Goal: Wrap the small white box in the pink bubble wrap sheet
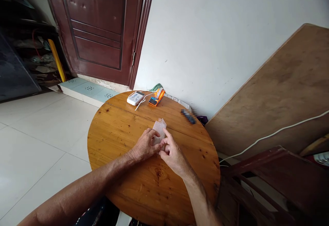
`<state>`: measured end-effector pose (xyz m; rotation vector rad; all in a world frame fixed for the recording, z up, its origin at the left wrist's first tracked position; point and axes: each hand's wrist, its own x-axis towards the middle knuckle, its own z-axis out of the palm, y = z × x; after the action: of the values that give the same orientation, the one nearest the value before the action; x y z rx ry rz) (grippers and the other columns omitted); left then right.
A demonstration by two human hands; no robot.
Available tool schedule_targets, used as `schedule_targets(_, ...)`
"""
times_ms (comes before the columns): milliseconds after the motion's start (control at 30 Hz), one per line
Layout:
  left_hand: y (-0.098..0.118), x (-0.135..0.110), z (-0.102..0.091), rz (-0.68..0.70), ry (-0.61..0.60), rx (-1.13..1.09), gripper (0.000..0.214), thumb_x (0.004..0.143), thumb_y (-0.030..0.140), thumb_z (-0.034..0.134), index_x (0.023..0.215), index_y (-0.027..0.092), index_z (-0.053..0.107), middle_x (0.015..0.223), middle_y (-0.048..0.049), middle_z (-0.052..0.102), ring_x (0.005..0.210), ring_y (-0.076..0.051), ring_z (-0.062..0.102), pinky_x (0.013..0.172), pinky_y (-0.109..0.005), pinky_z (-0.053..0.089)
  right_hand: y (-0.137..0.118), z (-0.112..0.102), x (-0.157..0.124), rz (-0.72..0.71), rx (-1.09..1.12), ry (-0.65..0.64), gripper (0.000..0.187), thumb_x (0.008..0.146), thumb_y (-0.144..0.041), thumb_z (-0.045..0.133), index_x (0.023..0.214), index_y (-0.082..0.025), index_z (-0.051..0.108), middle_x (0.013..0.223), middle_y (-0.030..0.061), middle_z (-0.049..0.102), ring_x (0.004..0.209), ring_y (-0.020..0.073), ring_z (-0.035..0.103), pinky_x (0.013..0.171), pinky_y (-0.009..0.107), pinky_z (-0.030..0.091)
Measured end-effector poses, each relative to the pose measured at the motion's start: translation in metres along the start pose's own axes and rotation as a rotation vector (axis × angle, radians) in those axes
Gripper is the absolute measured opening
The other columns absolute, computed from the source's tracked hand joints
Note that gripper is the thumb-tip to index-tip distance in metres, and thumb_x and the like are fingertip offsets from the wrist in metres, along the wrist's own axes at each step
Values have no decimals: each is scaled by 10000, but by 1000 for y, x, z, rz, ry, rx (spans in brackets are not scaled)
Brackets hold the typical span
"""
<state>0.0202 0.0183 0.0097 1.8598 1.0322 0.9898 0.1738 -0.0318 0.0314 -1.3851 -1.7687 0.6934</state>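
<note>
A small whitish, translucent packet (160, 126), seemingly bubble wrap folded around something I cannot make out, lies on the round wooden table (115, 130). A strip of clear tape or film sticks up at its far end. My left hand (147, 144) rests along its left side, fingers bent over it and thumb across its near end. From the right, my right hand (173, 154) grips the near right edge with thumb and curled fingers, its index finger stretched along the side. Both hands partly cover the packet.
An orange tape dispenser (157, 97) and a white box-like device (135, 98) with a white cable stand at the table's far edge. A dark blurred object (188, 116) lies at the far right. Behind are a white wall (218, 30) and a leaning wooden board (277, 89).
</note>
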Motion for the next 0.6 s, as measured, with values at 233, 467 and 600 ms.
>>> schedule_targets(233, -1, -2, 0, 32, -16, 10, 296, 732, 161, 687, 999, 193, 564, 1021, -45, 561, 922, -193, 534, 768, -306, 469, -7, -4, -3, 21, 4, -58, 806, 718, -62, 512, 1481, -247, 331, 987, 2, 587, 495, 33, 450, 534, 199, 469)
schedule_targets(467, 3, -2, 0, 18, -23, 41, 377, 698, 130, 683, 1041, 201, 543, 1077, -65, 549, 992, -221, 535, 821, -339, 486, 12, -11, -5, -46, -104, 247, 502, 822, -167, 507, 1322, -207, 502, 943, 43, 696, 771, 153, 655, 695, 287, 549)
schedule_targets(600, 4, -4, -1, 60, -13, 65, 323, 735, 174, 672, 1029, 204, 542, 1072, -68, 558, 1018, -233, 545, 855, -361, 494, 12, -5, 1, -148, -261, 238, 497, 868, -187, 527, 1362, -223, 483, 988, 55, 736, 900, 200, 677, 806, 352, 538)
